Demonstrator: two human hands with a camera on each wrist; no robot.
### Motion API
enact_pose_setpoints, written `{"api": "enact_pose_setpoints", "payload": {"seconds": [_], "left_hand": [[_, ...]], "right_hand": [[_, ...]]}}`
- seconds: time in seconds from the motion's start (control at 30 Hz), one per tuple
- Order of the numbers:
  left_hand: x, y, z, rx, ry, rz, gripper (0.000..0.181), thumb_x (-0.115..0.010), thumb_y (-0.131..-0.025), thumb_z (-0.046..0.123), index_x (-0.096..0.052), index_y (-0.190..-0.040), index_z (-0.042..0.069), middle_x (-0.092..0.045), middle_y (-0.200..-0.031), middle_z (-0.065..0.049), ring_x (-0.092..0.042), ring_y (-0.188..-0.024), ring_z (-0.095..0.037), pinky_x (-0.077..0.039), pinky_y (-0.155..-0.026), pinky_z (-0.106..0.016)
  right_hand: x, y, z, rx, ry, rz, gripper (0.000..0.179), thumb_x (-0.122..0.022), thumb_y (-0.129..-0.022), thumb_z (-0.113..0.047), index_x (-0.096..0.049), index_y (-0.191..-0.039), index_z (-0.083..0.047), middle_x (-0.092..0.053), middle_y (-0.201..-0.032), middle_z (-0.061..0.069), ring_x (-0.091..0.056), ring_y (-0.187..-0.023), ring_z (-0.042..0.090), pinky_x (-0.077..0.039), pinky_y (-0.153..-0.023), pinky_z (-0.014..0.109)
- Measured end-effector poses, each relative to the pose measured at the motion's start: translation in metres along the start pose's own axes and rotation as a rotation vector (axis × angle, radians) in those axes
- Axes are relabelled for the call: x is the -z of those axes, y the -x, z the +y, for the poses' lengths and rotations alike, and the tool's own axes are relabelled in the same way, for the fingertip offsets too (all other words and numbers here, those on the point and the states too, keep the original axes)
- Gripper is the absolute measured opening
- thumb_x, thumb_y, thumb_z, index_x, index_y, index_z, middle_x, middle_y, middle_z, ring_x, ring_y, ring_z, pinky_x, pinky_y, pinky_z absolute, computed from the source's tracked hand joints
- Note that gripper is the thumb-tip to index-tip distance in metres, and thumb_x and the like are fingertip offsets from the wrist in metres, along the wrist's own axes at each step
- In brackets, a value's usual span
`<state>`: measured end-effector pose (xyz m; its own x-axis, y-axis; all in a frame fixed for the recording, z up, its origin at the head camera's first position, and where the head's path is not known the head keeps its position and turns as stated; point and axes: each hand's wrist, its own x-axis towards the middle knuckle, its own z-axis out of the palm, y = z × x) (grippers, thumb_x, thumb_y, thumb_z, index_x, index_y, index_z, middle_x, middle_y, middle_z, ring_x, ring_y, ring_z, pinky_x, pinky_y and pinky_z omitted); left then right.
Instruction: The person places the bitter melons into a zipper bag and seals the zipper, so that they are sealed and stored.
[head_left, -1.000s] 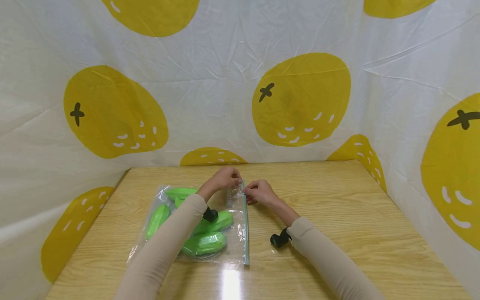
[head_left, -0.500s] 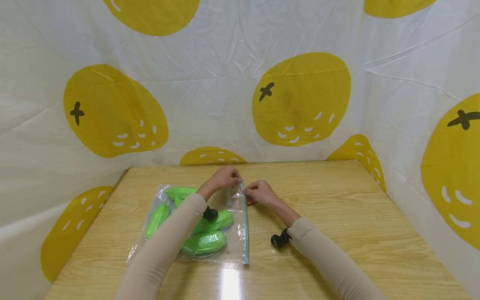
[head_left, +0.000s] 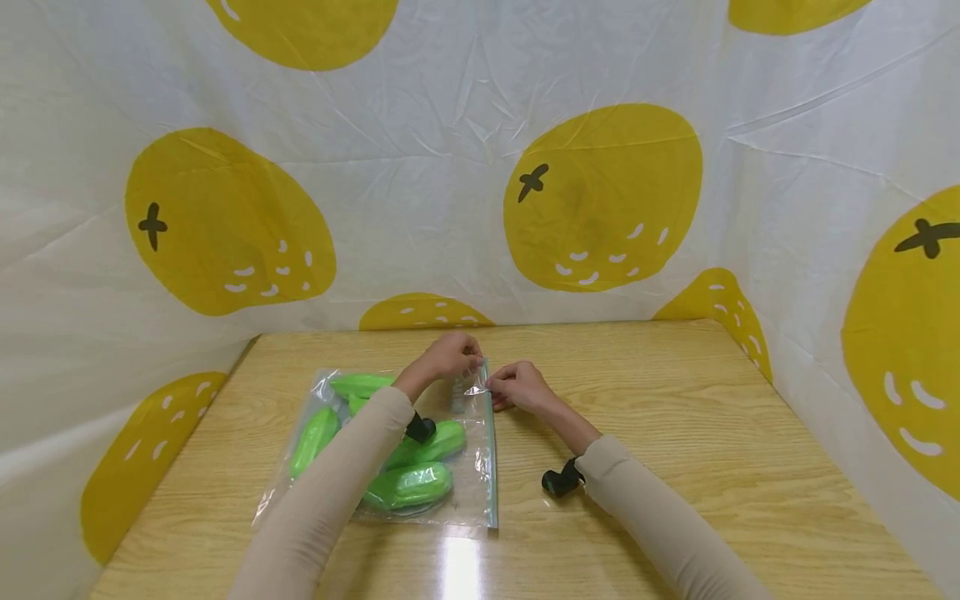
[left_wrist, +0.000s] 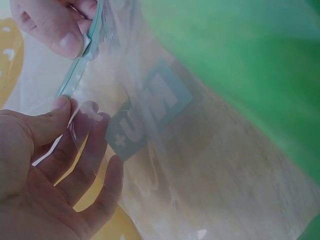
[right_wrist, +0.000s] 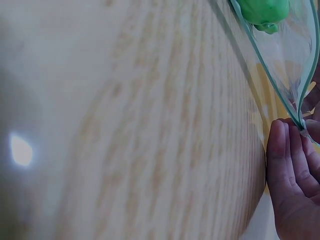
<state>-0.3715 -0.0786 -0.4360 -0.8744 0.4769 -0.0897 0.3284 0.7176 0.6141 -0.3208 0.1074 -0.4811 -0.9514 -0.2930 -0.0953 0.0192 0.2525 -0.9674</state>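
Note:
A clear zip bag (head_left: 472, 492) lies flat on the table, its green zip strip (head_left: 492, 467) facing right. Inside are several long, bright green, ridged pieces (head_left: 408, 485) like toy cucumbers. My left hand (head_left: 452, 354) pinches the strip's far end between thumb and finger; its other fingers show through the film (left_wrist: 82, 125) in the left wrist view. Just nearer along the strip, my right hand (head_left: 521, 387) pinches the zip. In the right wrist view the two zip edges (right_wrist: 265, 65) stand apart and meet at the right fingertips (right_wrist: 278, 127). My left forearm covers part of the bag.
The wooden table (head_left: 675, 433) extends right of the bag. A white cloth (head_left: 420, 225) with yellow fruit prints hangs behind and at both sides. Black wrist camera mounts (head_left: 561, 479) stick out below both wrists.
Both hands keep their places at the strip's far end. The film between them has puckered slightly beside the right fingertips.

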Motion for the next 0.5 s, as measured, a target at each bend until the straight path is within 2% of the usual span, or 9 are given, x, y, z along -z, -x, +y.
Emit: {"api": "enact_pose_setpoints", "payload": {"seconds": [0.17,0.5], "left_hand": [[0.0008,0.0013,0.001,0.003,0.008,0.002,0.015,-0.064,-0.102,0.013,-0.074,-0.098,0.002,-0.076,-0.09,-0.011,-0.072,-0.082,-0.022,-0.059,-0.068,-0.027],[0.0013,0.0008,0.0006,0.001,0.016,-0.001,0.015,-0.064,-0.102,0.013,-0.073,-0.099,0.002,-0.075,-0.091,-0.011,-0.072,-0.082,-0.021,-0.06,-0.068,-0.027]], "right_hand": [[-0.0013,-0.0001,-0.0003,-0.002,-0.012,-0.002,0.023,-0.063,-0.1,-0.005,-0.07,-0.108,0.016,-0.075,-0.081,0.016,-0.074,-0.069,0.02,-0.067,-0.073,0.042],[-0.001,0.0022,-0.0005,0.008,0.002,-0.002,0.024,-0.063,-0.1,-0.006,-0.071,-0.109,0.015,-0.075,-0.082,0.017,-0.075,-0.071,0.025,-0.067,-0.072,0.043]]}}
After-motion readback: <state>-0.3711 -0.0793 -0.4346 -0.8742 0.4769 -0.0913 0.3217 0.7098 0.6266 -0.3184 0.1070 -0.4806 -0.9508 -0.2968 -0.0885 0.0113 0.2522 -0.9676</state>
